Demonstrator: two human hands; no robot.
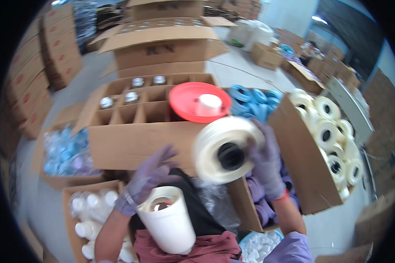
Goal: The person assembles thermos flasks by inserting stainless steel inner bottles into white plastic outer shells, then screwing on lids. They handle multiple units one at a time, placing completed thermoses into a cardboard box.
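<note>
My right hand (pixel 271 168), in a thin purple glove, is closed on the rim of a cream round collar (pixel 205 151) with a dark centre, blurred by motion. My left hand (pixel 151 177), gloved too, is open with its fingers apart and holds nothing. Just below it, a white cylindrical container (pixel 171 228) leans tilted on my lap, its open top towards me and something reddish and shiny inside. Past the collar, a red round dish (pixel 184 98) with a white cap-like piece (pixel 210 103) on it rests on the edge of a divided carton (pixel 138 142).
Silver-topped items (pixel 131 96) stand in some carton cells. Right are blue rings (pixel 250 103), a box of cream collars (pixel 327 133) and purple parts (pixel 260 210). White bottles (pixel 92 201) and blue wrapped pieces (pixel 68 151) lie left. A basin of white pieces (pixel 261 247) sits by my lap.
</note>
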